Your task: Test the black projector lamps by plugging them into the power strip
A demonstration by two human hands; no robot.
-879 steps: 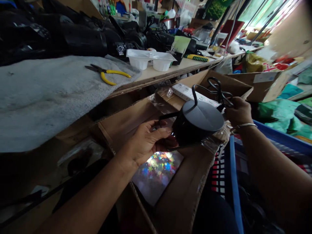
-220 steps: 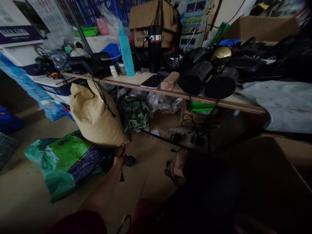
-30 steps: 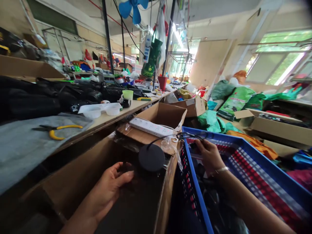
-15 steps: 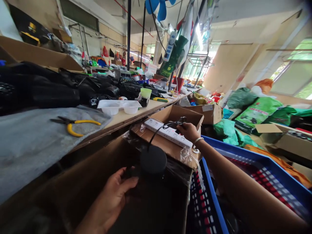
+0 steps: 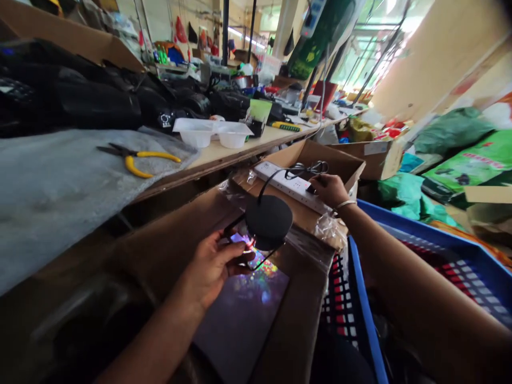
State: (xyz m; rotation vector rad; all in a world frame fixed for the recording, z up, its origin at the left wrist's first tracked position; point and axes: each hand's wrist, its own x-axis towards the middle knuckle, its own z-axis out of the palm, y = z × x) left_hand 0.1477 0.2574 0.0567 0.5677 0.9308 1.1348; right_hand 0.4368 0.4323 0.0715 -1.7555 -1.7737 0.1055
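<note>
While raised, left hand [image 5: 210, 269] (fingers [image 5: 228, 256] curled)

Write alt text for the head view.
A person's left hand holds a black round-topped device with a cable above a patch of colored light on cardboard, while the right hand reaches a white power strip in an open cardboard box. A blue plastic crate sits beside them, and yellow-handled pliers lie on a gray cloth.

the long bare left arm [image 5: 156, 338] is reaching up from the bottom, and the left hand [image 5: 212, 269] is curling its fingers. the long bare right arm [image 5: 412, 277] is stretching forward, and the right hand [image 5: 331, 191] is bending down.
</note>
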